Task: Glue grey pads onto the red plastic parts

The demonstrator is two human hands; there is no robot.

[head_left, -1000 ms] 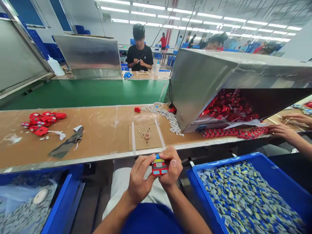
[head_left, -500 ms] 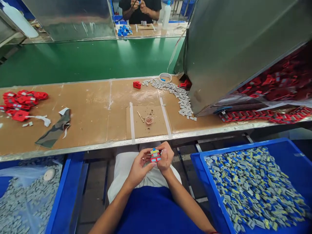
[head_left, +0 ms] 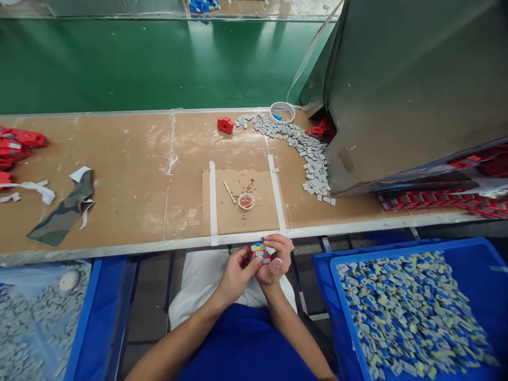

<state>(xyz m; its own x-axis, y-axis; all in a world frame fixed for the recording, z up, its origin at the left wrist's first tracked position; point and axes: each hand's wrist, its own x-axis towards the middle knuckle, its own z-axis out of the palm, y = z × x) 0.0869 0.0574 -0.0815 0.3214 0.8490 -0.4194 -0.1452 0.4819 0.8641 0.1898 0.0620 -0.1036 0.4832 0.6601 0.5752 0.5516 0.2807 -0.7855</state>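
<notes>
Above my lap, just off the table's front edge, both hands meet around a small plastic toy part (head_left: 260,247) in red, grey, yellow and blue. My left hand (head_left: 238,274) grips its left side, with the thumb across the front. My right hand (head_left: 275,260) is closed about the right side, its fingers curled over the top and partly hiding the part. On the table ahead, a small cup (head_left: 246,201) of reddish-brown paste stands on a taped cardboard sheet (head_left: 257,225). A thin stick lies across the cup, and a short wooden stick (head_left: 229,192) lies to its left.
Small grey pieces (head_left: 315,164) curve along a metal housing (head_left: 381,106), near a tape roll (head_left: 282,112) and a red part (head_left: 225,125). Camouflage cloth (head_left: 63,209) and red parts (head_left: 24,138) lie left. Blue bins hold grey pieces (head_left: 32,328) and blue-grey parts (head_left: 413,312).
The view has tilted down and come nearer the table. My right hand's fingers have opened out and shifted over the part's top edge; my left thumb has moved onto its front.
</notes>
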